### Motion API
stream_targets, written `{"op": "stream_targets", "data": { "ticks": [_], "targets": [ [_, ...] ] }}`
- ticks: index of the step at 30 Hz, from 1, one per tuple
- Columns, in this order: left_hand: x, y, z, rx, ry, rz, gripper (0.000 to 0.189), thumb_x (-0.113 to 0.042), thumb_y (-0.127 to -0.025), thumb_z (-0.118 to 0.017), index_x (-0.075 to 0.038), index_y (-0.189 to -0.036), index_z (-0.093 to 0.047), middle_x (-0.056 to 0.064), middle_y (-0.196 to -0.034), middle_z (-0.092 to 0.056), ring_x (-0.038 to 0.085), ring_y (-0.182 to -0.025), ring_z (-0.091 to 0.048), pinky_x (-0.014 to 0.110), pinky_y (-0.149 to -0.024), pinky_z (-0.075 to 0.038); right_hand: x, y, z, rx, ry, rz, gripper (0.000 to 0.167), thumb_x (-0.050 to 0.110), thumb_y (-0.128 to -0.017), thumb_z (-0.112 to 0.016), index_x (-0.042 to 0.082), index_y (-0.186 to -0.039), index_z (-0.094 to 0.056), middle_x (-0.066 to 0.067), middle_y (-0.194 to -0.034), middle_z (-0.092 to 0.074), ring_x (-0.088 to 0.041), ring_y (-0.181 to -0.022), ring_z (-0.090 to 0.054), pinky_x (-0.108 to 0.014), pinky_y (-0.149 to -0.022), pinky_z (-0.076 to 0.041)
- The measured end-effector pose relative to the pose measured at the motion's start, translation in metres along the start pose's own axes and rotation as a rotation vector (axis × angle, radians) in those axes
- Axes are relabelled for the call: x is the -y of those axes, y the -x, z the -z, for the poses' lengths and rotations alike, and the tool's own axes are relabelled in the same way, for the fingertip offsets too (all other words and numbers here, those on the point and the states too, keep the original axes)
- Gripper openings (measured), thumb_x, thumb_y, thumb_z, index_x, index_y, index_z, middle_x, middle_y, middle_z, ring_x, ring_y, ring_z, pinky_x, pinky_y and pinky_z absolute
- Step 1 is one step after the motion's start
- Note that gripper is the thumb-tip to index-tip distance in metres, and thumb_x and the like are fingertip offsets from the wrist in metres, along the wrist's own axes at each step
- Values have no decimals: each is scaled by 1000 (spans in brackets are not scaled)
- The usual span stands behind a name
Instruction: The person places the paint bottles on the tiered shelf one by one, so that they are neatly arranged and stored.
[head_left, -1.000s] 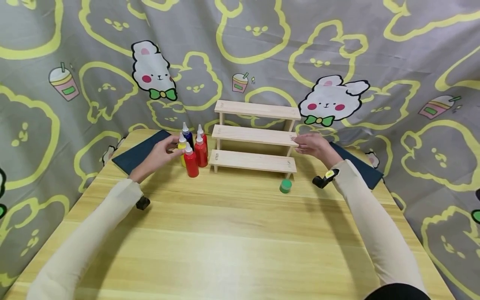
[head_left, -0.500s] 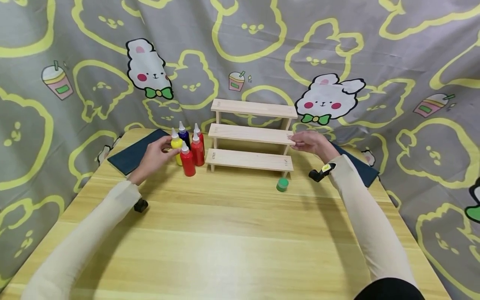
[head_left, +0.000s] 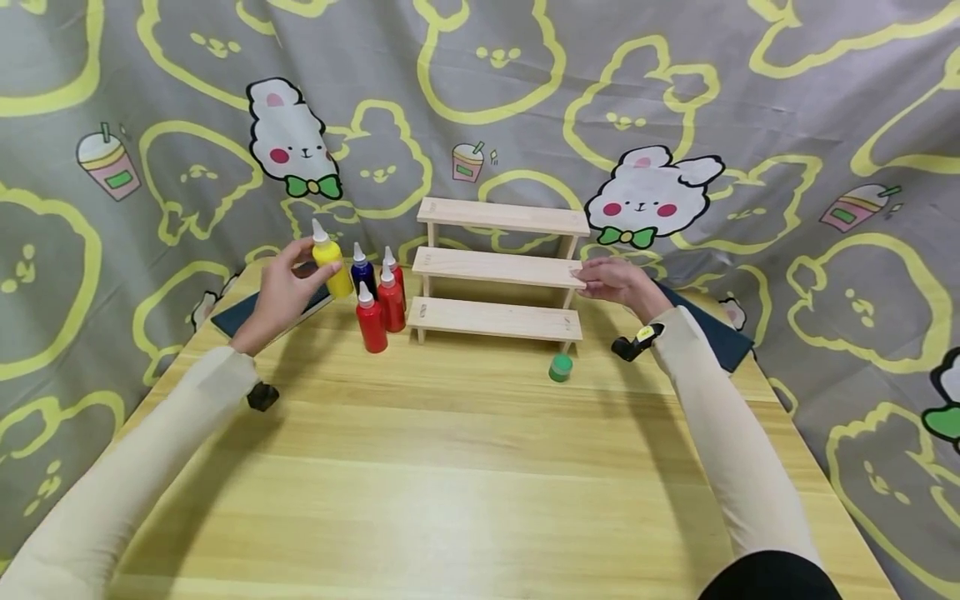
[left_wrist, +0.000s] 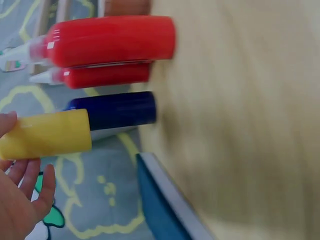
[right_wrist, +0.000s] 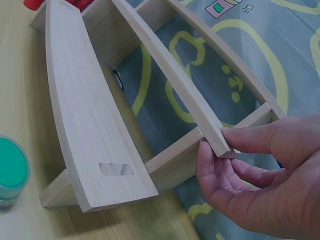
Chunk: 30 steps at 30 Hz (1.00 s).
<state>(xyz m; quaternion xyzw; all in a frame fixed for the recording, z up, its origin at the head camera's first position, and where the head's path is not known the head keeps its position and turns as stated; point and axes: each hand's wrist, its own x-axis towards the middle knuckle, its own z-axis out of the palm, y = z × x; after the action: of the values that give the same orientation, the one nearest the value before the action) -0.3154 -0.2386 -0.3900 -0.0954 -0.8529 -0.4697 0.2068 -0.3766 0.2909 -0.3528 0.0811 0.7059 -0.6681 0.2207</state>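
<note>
My left hand (head_left: 279, 292) grips a yellow squeeze bottle (head_left: 335, 268) with a white pointed nozzle, raised above the table at the left. In the left wrist view the yellow bottle (left_wrist: 55, 134) hangs clear of the table surface. Right of it stand a dark blue bottle (head_left: 363, 275) and several red bottles (head_left: 371, 325). A three-step wooden shelf (head_left: 495, 319) stands at the back centre. My right hand (head_left: 618, 282) pinches the right end of its middle board (right_wrist: 220, 142) between thumb and fingers.
A small green-lidded jar (head_left: 560, 367) sits before the shelf's right front leg. Dark flat panels lie at the left (head_left: 236, 315) and right (head_left: 712, 329) of the table (head_left: 465, 483). A patterned curtain (head_left: 495, 92) hangs close behind.
My left hand has taken the yellow bottle from the group, lifting it up and to the left. My right hand stays on the middle board. The view has shifted slightly.
</note>
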Motion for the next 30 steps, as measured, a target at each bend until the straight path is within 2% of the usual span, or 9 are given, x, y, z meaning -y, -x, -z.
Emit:
{"op": "stream_targets", "data": {
  "ticks": [2, 4, 10, 14, 21, 24, 28, 30],
  "targets": [
    [-7, -6, 3, -21, 5, -1, 53, -29, -99, -75, -6, -144, -59, 14, -129, -66, -1, -103, -59, 11, -91, -51, -1, -1, 0, -5, 7, 3, 16, 0, -105, -58, 4, -117, -48, -1, -82, -62, -9, -65, -63, -22, -70, -60],
    [-15, -12, 6, -35, 3, -11, 53, -29, -99, -75, -7, -144, -59, 13, -128, -66, -3, -101, -58, 13, -91, -52, -1, -1, -1, -8, 18, 6, 17, 0, -105, -58, 4, -118, -47, -1, -84, -61, -8, -65, -62, -22, -71, -61],
    [-44, -29, 9, -35, -20, -47, 54, -33, -98, -76, -11, -144, -60, 11, -129, -67, 5, -105, -59, 16, -95, -54, -1, 0, 0, -16, 51, 12, 19, 3, -105, -59, 4, -119, -46, 1, -81, -62, -7, -65, -64, -22, -74, -61],
    [-57, -41, 5, -17, 8, -53, 54, -35, -99, -75, -11, -145, -60, 10, -132, -66, 8, -109, -61, 19, -96, -54, -1, 0, 0, -21, 57, 14, 20, 3, -105, -60, 5, -118, -46, 1, -80, -63, -7, -64, -65, -22, -72, -61],
    [-79, -65, -13, 37, 103, -91, 50, -30, -99, -75, -9, -143, -61, 11, -129, -66, 9, -107, -60, 26, -99, -51, 0, 0, -1, -37, 65, 12, 25, 3, -105, -61, 4, -125, -46, 0, -83, -62, -8, -64, -64, -22, -73, -61],
    [-88, -74, -22, 64, 140, -91, 51, -29, -99, -76, -10, -143, -61, 11, -131, -67, 12, -111, -62, 24, -95, -55, 1, 1, -2, -42, 86, 14, 25, 4, -105, -61, 4, -125, -46, 0, -83, -62, -8, -65, -64, -22, -75, -61],
    [-100, -86, -36, 98, 219, -47, 55, -27, -96, -78, -10, -145, -59, 11, -137, -66, 18, -118, -63, 24, -90, -59, 2, 1, -2, -32, 85, 15, 20, 4, -105, -61, 4, -120, -47, 1, -82, -61, -7, -63, -62, -23, -76, -61],
    [-105, -91, -46, 99, 245, -23, 56, -27, -95, -80, -9, -144, -59, 12, -137, -66, 19, -119, -63, 25, -93, -59, 0, 0, -1, -28, 71, 15, 20, 3, -105, -60, 5, -119, -47, 0, -82, -60, -8, -63, -62, -23, -76, -61]
  ]
}}
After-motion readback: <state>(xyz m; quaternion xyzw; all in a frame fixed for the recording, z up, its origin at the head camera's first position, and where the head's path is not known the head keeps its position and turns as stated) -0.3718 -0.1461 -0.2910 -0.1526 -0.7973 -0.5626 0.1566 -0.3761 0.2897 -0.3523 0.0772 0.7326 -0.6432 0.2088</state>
